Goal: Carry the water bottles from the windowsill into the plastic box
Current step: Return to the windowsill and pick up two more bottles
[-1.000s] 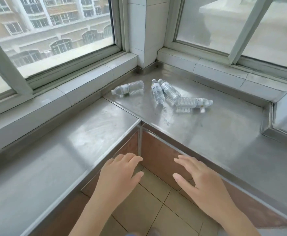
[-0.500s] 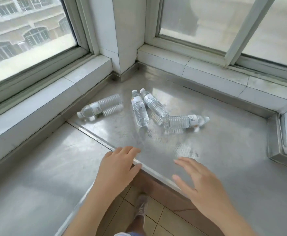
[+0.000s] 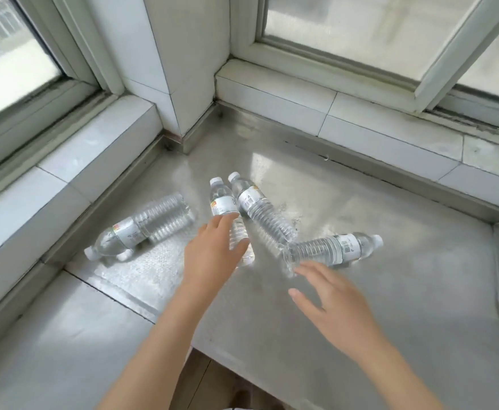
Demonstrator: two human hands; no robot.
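Head view: four water bottles lie on their sides on the steel windowsill (image 3: pixel 375 276), in the corner below the windows. Left bottle (image 3: pixel 144 229) lies alone beside the raised tile ledge (image 3: pixel 73 170), cap toward the front edge. Second bottle (image 3: pixel 227 211) and third bottle (image 3: pixel 260 211) lie side by side, caps toward the corner. Fourth bottle (image 3: pixel 334 250) lies crosswise, its base at the third's. Left hand (image 3: pixel 212 255), fingers loosely extended, overlaps the second bottle; contact cannot be told. Right hand (image 3: pixel 331 309), spread and holding nothing, is near the fourth's base. Bare steel lies right.
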